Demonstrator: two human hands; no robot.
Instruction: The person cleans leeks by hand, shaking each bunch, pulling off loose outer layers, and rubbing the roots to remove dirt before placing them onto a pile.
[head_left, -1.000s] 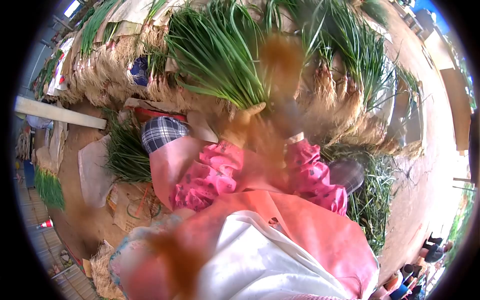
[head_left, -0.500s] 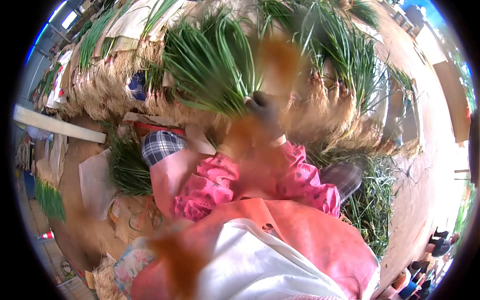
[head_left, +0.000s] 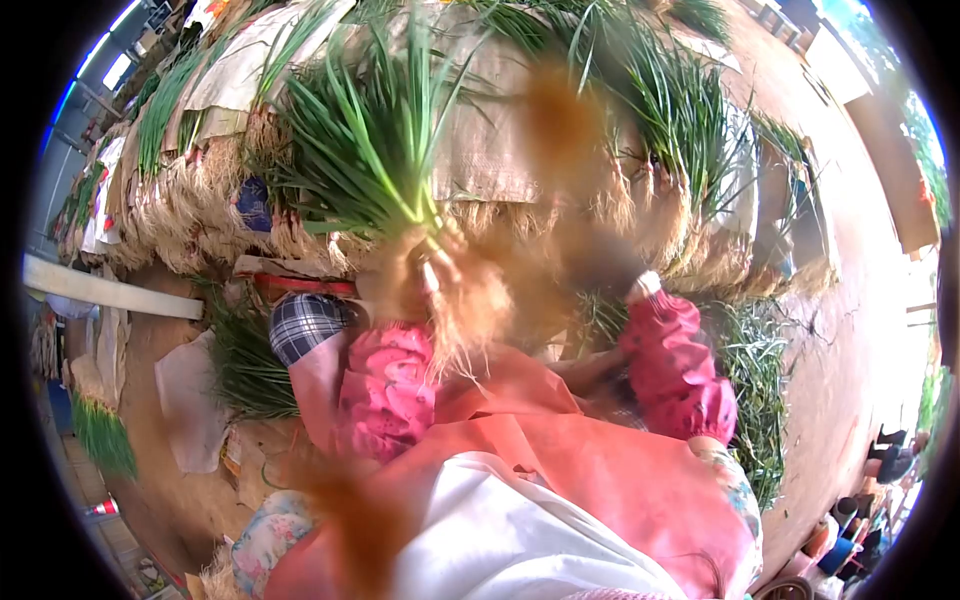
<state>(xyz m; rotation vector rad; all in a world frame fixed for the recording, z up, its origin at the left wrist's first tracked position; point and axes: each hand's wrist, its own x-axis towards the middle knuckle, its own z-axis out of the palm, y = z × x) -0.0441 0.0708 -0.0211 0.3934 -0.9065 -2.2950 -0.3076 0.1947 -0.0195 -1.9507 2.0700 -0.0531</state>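
A bunch of green onions [head_left: 375, 160] is gripped near its base in my left hand [head_left: 405, 262], in front of my lap. The leaves fan up and away from me, and long pale roots [head_left: 470, 305] hang down toward my apron. To the right, my right hand [head_left: 605, 262] looks dark, as if gloved, and is apart from the bunch. Its fingers are blurred and partly covered by a brown smudge on the lens. Both forearms wear pink patterned sleeves.
Rows of green onions [head_left: 680, 125] with dangling roots lie on sacking [head_left: 490, 130] ahead. A pile of loose leaves [head_left: 755, 400] is at my right. More greens [head_left: 250, 365] lie by my left knee, near a pale pole [head_left: 115, 287]. People [head_left: 890, 460] are at the far right.
The bunch has moved left and toward me, and its roots now show. My right hand has parted from it, moving right and closer to me.
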